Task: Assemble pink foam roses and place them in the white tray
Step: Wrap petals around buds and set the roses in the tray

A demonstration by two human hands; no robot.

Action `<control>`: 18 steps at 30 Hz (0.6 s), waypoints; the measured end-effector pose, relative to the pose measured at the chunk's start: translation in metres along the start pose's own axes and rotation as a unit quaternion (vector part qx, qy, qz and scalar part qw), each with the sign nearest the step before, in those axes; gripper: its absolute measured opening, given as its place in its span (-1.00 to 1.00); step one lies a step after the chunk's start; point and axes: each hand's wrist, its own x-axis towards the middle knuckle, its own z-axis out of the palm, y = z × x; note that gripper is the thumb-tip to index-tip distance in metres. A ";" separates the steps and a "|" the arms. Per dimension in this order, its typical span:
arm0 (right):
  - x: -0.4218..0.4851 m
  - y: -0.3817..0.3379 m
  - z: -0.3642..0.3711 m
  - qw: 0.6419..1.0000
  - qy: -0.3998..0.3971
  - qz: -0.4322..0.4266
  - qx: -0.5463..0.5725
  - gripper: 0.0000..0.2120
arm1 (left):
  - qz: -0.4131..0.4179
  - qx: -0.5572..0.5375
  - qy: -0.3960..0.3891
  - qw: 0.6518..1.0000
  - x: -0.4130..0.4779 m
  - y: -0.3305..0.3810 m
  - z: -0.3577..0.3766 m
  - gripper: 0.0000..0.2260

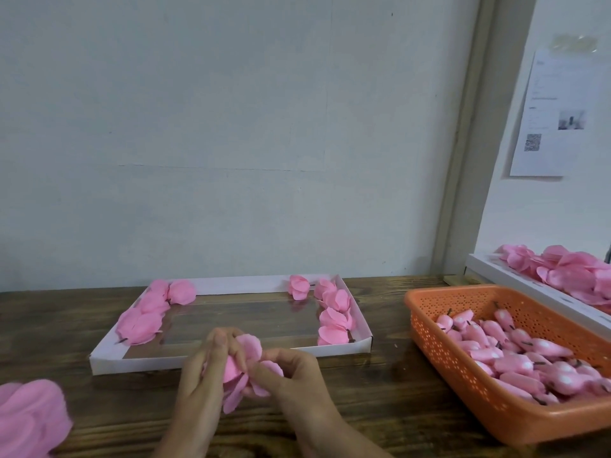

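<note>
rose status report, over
Left hand and right hand both hold one rose, short of the tray. Finished roses at both tray ends, middle free. Nothing blocking.

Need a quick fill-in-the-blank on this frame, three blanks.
1. The basket holding the buds is ____ in colour.
2. The left hand and right hand hold one rose in ____ of the tray.
3. The basket stands to the ____ of the tray.
Missing: orange, front, right.
</note>
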 end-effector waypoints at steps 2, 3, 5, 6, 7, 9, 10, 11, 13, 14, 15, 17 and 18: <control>0.002 -0.001 -0.001 1.000 0.022 -0.003 -0.019 -0.77 | 0.012 0.011 -0.018 1.000 0.000 -0.001 0.001 -0.55; 0.002 -0.001 -0.001 0.999 0.029 -0.006 -0.022 -0.76 | 0.015 0.013 -0.020 1.000 0.000 -0.001 0.001 -0.55; 0.003 -0.002 0.001 0.999 0.039 0.001 -0.007 -0.73 | 0.027 0.021 -0.020 0.999 0.000 0.000 0.000 -0.56; 0.002 -0.002 0.002 0.999 0.047 0.003 -0.008 -0.72 | 0.040 0.027 -0.020 0.999 -0.001 0.001 0.000 -0.58; 0.002 0.000 0.003 0.998 0.057 0.002 -0.014 -0.71 | 0.055 0.032 -0.023 0.998 -0.001 0.001 0.000 -0.61; 0.001 0.000 0.005 0.998 0.063 -0.004 -0.012 -0.72 | 0.077 0.040 -0.032 0.996 0.001 0.001 0.000 -0.63; 0.001 0.000 0.006 0.998 0.060 -0.004 -0.009 -0.72 | 0.084 0.043 -0.036 0.995 0.001 0.001 0.000 -0.60; 0.001 0.000 0.006 0.998 0.056 -0.006 -0.012 -0.72 | 0.088 0.043 -0.040 0.994 0.001 0.000 0.000 -0.58; 0.000 -0.001 0.007 0.999 0.049 -0.011 -0.020 -0.75 | 0.086 0.038 -0.043 0.995 0.001 -0.001 0.000 -0.60; 0.000 -0.001 0.007 0.999 0.045 -0.014 -0.024 -0.78 | 0.082 0.034 -0.044 0.995 0.000 -0.002 0.000 -0.59; -0.001 -0.001 0.008 0.999 0.043 -0.017 -0.029 -0.80 | 0.079 0.029 -0.045 0.995 0.000 -0.002 0.000 -0.60; -0.001 -0.001 0.008 0.999 0.043 -0.015 -0.029 -0.82 | 0.076 0.014 -0.047 0.996 -0.001 0.000 0.002 -0.63; -0.001 -0.001 0.008 0.999 0.043 -0.011 -0.019 -0.81 | 0.074 0.008 -0.049 0.996 -0.002 0.001 0.003 -0.63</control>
